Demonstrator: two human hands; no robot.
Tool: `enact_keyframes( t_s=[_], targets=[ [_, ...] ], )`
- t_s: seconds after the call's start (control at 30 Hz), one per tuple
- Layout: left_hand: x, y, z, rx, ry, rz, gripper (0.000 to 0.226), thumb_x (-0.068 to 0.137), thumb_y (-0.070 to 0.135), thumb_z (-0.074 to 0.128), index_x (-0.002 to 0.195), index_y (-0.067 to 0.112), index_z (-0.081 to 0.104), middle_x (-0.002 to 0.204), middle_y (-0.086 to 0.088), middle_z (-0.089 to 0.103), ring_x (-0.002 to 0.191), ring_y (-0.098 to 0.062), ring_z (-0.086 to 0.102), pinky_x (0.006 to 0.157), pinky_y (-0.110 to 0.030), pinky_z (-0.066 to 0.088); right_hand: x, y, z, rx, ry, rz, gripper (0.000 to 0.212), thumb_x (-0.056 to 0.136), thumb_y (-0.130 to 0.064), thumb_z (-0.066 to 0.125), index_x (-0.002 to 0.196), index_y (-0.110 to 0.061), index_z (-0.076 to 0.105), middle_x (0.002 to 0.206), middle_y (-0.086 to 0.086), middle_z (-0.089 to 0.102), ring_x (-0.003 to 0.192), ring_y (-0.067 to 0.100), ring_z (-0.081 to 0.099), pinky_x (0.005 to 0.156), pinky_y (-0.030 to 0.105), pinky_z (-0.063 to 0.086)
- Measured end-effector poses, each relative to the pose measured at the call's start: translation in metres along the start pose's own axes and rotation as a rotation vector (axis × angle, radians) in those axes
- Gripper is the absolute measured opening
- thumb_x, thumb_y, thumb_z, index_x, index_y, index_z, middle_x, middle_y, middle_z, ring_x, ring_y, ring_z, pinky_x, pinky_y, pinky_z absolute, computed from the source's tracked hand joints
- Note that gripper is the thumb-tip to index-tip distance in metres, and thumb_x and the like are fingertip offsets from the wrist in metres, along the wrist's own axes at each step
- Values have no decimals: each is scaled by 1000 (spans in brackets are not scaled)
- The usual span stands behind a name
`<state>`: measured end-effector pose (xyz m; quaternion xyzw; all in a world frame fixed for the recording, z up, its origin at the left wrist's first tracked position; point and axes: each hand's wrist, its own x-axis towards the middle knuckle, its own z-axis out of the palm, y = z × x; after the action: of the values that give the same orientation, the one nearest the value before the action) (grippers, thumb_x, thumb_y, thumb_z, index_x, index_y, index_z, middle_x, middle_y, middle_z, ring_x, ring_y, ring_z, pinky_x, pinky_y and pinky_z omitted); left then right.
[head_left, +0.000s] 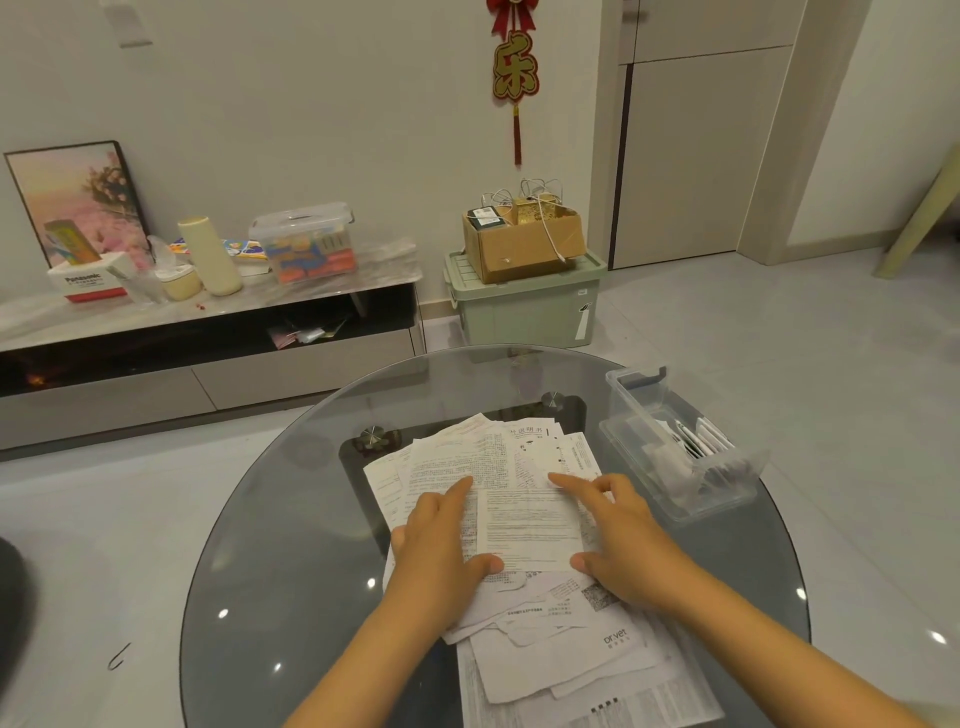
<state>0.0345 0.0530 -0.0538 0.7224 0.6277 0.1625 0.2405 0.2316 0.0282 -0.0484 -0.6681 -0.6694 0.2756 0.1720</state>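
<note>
A loose pile of printed paper sheets (524, 525) lies spread across the middle of a round glass table (270, 545). My left hand (441, 535) rests flat on the left part of the pile, fingers straight, thumb touching the lower edge of the top sheet. On the right part lies my right hand (618, 530), index finger stretched toward the far sheets, thumb at the top sheet's lower right corner. More sheets (566, 654) fan out toward me under my forearms.
A clear plastic bin (675, 457) with folded papers stands on the table's right side. Beyond are a low TV cabinet (208, 332) with boxes and bottles, a green storage box (524, 306) carrying a cardboard box (524, 239), and a tiled floor.
</note>
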Motion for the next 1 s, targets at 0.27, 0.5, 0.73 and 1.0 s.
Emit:
enact_keyframes(
  t_s=[0.27,0.5,0.73,1.0],
  targets=[
    [-13,7,2,154,75,328,30,99,27,43,127,31,54,115,18,41,100,-6,29,85,-13,27,-10,4,-11,-108,-28,-70,67,86,-37,62,143,-33,28,138,-12,35,131,12,22,110,31,23],
    [-23,7,2,209,-163,371,53,88,62,42,137,42,40,137,18,29,124,-11,18,105,-24,21,-20,9,-22,-141,-79,-189,49,81,-31,69,125,-42,51,107,-14,51,104,1,38,88,14,36],
    [-20,7,1,115,-294,354,64,75,70,55,131,42,47,132,25,25,122,-7,15,99,-22,18,-20,8,-33,-87,-12,-275,12,86,-41,61,93,-35,70,84,-17,56,87,-2,48,68,11,35],
    [-11,9,10,-117,-82,340,19,95,43,47,98,33,63,100,24,53,98,5,46,88,-14,34,-3,8,-16,-48,103,-242,13,89,-43,55,94,-33,61,88,-18,52,86,-1,48,73,12,37]
  ],
)
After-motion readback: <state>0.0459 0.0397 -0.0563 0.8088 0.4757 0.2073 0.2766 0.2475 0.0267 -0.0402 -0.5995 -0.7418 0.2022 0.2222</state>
